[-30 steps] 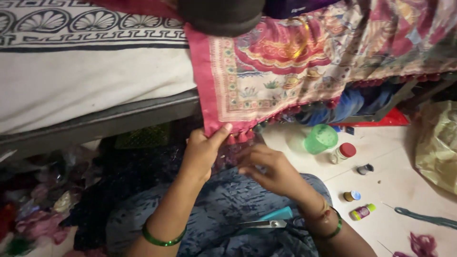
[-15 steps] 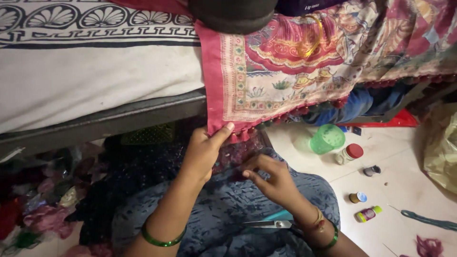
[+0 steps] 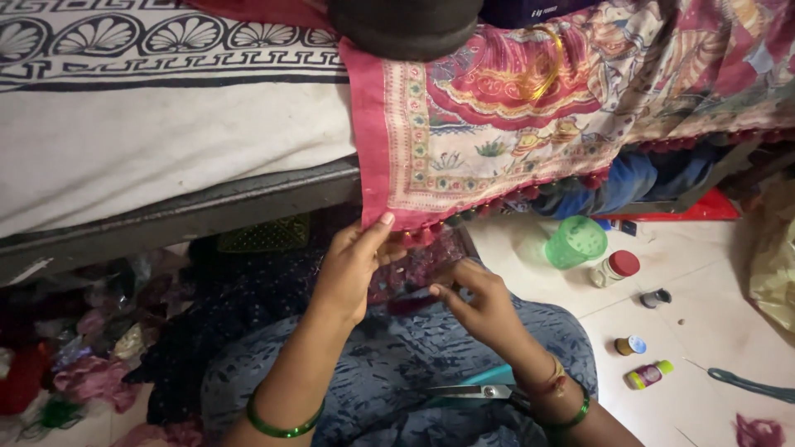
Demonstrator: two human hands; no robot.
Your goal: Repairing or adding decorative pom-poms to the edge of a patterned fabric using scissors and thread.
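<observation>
Cloth: red patterned cloth [image 3: 513,132] hangs off the bed [image 3: 166,141]; a tug could drag it down.
Left hand [image 3: 352,265]: grip pinching the tasselled hem.
Right hand [image 3: 476,302]: fingertips pressed together on a tassel; might slip.
Scissors [image 3: 472,391]: on lap, could snag.

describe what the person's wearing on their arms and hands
Both arms are bare, no sleeves or gloves showing. The left hand has a plain green bangle up the forearm. The right hand has a gold-toned bangle and a green one at the wrist. No rings are clearly visible.
</observation>
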